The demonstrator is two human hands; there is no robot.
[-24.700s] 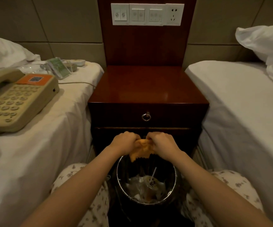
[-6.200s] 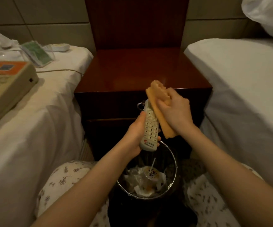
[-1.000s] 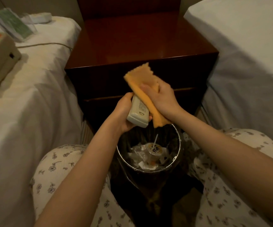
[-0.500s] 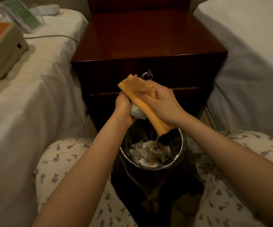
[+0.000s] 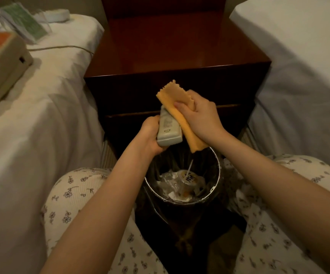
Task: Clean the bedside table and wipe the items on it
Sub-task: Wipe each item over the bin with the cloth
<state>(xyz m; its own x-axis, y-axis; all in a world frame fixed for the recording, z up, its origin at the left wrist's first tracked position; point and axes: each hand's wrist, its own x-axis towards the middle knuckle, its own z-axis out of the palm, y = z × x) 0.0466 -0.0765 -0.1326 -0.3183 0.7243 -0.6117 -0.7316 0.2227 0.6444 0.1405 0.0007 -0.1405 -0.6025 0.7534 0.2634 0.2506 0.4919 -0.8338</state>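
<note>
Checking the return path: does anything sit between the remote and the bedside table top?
Nothing visible does. The left hand holds the remote over the bin, just in front of the table; only the cloth in the right hand lies against it.

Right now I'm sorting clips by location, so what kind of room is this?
Probably a twin hotel room: a left bed and a right bed in white sheets flank a dark wooden bedside table, and a beige desk phone sits on the left one.
</note>
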